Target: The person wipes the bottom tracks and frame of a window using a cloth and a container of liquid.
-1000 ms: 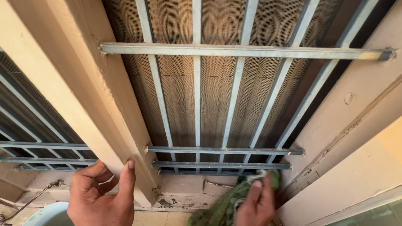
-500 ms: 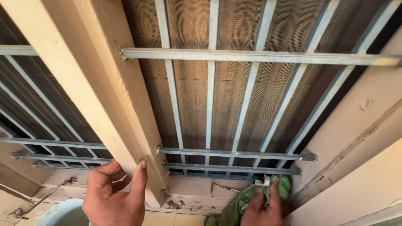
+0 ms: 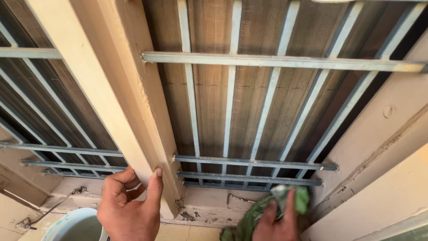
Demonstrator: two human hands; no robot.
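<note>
Pinching a green cloth [image 3: 285,203], right hand [image 3: 274,223] wipes the grille [image 3: 249,174]; left hand [image 3: 129,209], spread, braces the post [image 3: 133,125].

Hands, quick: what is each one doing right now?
Left hand: open, thumb and fingers resting against the tan window post, holding nothing.
Right hand: closed on a green cloth, pressed near the lowest grille bar.

One head-worn camera looked forward and slightly down, close against a window grille [image 3: 249,116] and its beige post [image 3: 116,89]. Both hands entered from the bottom edge, cropped at the wrists.
</note>
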